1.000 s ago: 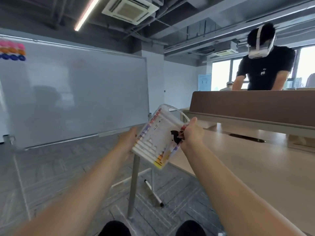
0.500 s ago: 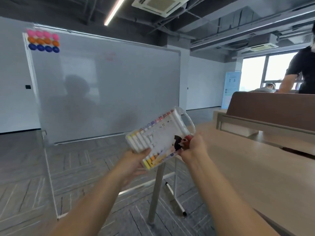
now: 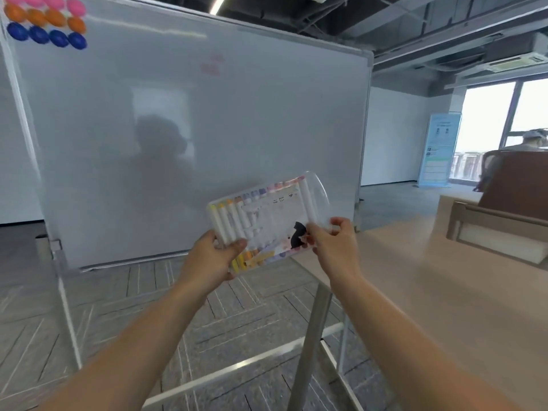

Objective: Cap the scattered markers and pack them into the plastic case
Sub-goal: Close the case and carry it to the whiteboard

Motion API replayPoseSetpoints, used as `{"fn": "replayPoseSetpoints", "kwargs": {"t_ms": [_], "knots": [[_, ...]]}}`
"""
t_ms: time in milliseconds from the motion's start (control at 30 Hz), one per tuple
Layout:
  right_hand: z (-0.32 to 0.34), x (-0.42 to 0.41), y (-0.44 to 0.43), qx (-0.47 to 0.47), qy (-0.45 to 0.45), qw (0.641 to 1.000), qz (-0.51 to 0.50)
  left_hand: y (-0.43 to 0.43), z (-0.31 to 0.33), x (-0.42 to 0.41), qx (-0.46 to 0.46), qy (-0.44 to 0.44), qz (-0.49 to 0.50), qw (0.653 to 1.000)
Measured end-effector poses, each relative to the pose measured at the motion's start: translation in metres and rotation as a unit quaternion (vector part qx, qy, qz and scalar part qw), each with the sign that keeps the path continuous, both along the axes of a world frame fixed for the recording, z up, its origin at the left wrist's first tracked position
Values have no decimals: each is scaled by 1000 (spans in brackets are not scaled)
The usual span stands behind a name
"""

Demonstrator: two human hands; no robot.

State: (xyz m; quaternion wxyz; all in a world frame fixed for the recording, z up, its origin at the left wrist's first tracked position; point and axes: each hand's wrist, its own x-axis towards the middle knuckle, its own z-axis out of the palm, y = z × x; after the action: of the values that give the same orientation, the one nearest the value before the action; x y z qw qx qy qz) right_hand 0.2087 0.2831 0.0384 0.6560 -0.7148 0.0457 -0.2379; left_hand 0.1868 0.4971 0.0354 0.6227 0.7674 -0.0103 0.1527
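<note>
Clear hard-plastic case (image 3: pixel 268 216), flat, rounded corners, held up in the air in front of the person, tilted. Inside it a row of white-barrelled markers (image 3: pixel 234 221) with pastel caps, packed side by side, plus a printed insert with a black shape. Left hand (image 3: pixel 212 256) grips the lower-left corner, thumb on top. Right hand (image 3: pixel 332 241) pinches the right edge. Pale smooth wooden table (image 3: pixel 444 292) to the right on metal legs. Big glossy whiteboard (image 3: pixel 178 129) behind, coloured round magnets (image 3: pixel 44 22) top-left. Grey patterned floor (image 3: pixel 89 307).

Large whiteboard (image 3: pixel 189 120) on grey floor (image 3: pixel 89 307); wooden table (image 3: pixel 444 292) right; bright window (image 3: pixel 504 126), perhaps daylight.
</note>
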Motion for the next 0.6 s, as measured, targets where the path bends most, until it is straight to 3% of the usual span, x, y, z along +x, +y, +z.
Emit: {"fn": "replayPoseSetpoints", "kwargs": {"t_ms": [367,600], "knots": [[-36,150,8,-74,41,996,20,11,-26,141,115,-10,66,991],[-53,205,1,-105,66,992,4,1,-45,192,108,-34,90,989]]}}
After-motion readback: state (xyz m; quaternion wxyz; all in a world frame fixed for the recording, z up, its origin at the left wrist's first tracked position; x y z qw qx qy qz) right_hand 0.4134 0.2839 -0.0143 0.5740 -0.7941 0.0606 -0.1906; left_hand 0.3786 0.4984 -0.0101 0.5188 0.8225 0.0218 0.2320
